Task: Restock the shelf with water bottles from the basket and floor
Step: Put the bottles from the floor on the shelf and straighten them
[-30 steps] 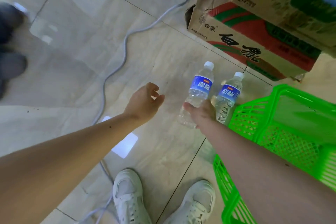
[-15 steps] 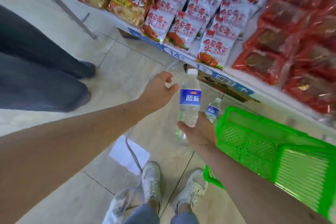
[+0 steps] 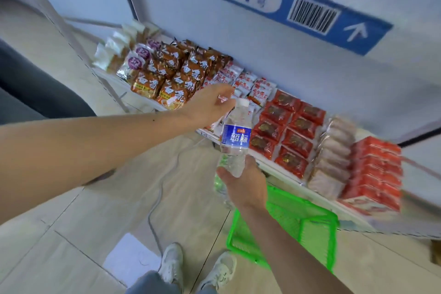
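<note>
Right hand (image 3: 245, 184) has its grip clamped around the lower part of a water bottle (image 3: 235, 141), thumb on the near side and fingers wrapped behind, so the bottle stands upright with its white cap on top and blue label facing the camera. A second clear bottle seems to hang below the same hand, but blur makes that hard to confirm. Left hand (image 3: 207, 107) reaches forward just beside the cap, fingers loosely curled and apart, with nothing clearly held in it; a small pink-and-white patch by the fingertips is too blurred to name. Both forearms stretch out from the lower corners, the right wrist bent upward. Behind the bottle, the lower shelf (image 3: 296, 182) is packed with snack packets in red, brown and white wrappers, and an upper shelf (image 3: 298, 38) with a blue label strip crosses above. A green basket (image 3: 307, 229) sits on the floor (image 3: 107, 210) below the right forearm. The step in hand looks like carrying a bottle up toward the shelving; next it needs a free spot, probably higher up, and a steady upright set-down.
</note>
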